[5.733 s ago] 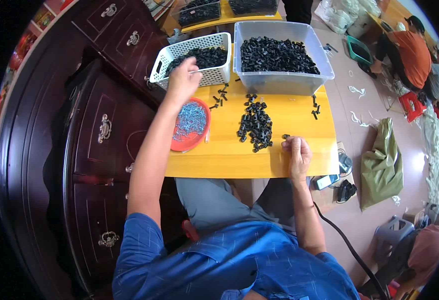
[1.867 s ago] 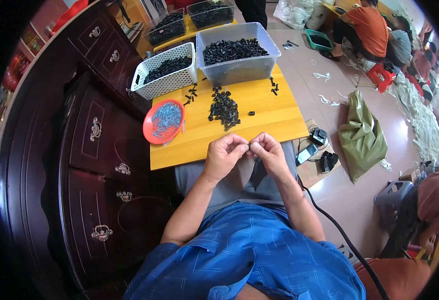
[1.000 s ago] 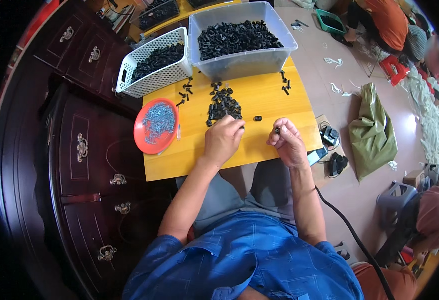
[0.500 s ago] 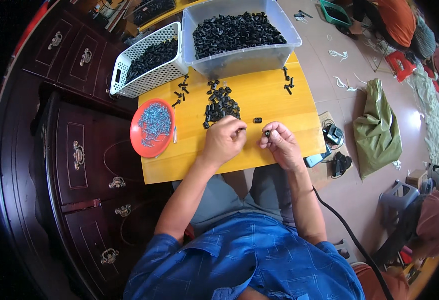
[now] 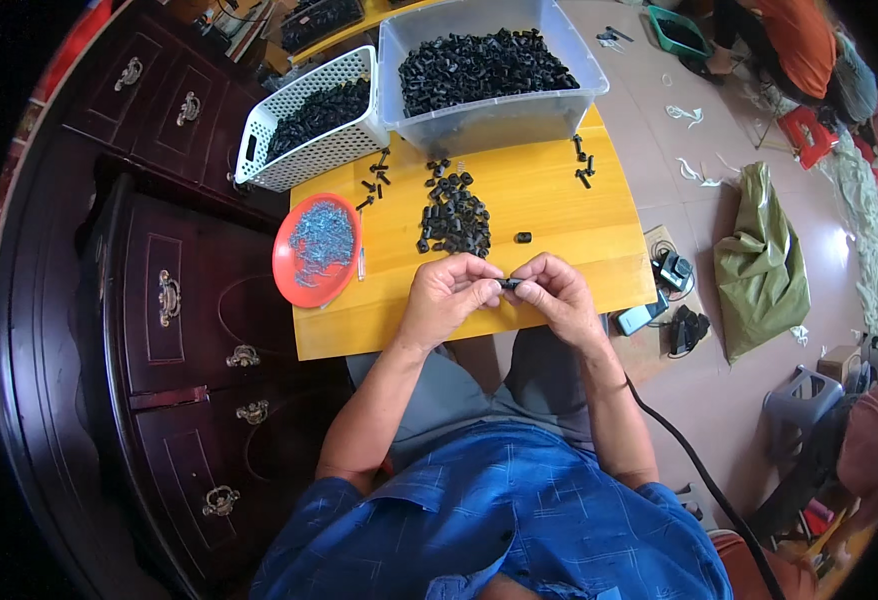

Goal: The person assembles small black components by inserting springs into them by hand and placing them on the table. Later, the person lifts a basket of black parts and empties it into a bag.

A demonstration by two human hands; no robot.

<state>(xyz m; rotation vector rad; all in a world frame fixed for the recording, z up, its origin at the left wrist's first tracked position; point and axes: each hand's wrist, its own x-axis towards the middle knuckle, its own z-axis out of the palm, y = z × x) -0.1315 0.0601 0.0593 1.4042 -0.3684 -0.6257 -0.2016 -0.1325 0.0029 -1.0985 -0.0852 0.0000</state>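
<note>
Pinching small black piece (image 5: 510,284) between my left hand (image 5: 443,302) and right hand (image 5: 562,302), each grip clamped on it; best held straight, I judge, pressed evenly.

there's one white basket (image 5: 337,156), one red plate (image 5: 311,297) and one olive sack (image 5: 762,275).

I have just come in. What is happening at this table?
The left hand and right hand meet over the yellow table, pinching something small and black between them. Just beyond lies a heap of black pieces, with one piece apart at its right. A red dish of thin bluish pieces is at the left; a white basket and a clear bin stand at the far side, both holding black parts.
</note>
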